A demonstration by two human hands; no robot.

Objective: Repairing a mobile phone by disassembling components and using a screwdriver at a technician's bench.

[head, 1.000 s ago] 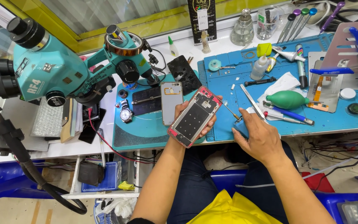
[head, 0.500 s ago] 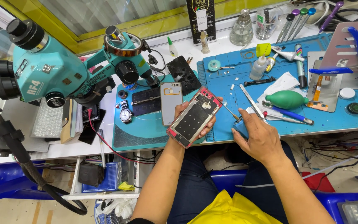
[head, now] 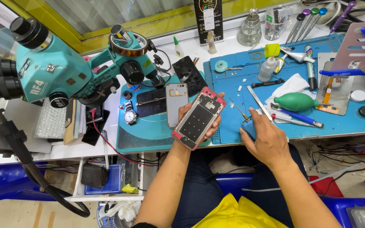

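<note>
My left hand [head: 210,122] holds an opened phone frame [head: 198,118] with a red rim, tilted, its bare inside facing up, just above the front edge of the blue work mat [head: 233,84]. My right hand [head: 265,138] rests at the mat's front edge, fingers curled around the handle of silver tweezers [head: 258,102] that point away from me. A thin screwdriver [head: 238,109] lies on the mat between the two hands.
A teal microscope [head: 60,71] stands at the left. A silver phone back [head: 176,101], a wristwatch [head: 130,116], a dark phone part [head: 189,75], a green air blower [head: 294,101], pens, bottles and a metal holder [head: 351,50] lie across the mats.
The right hand has shifted slightly toward the tweezers at the mat's front edge. The left hand keeps the phone frame in about the same place.
</note>
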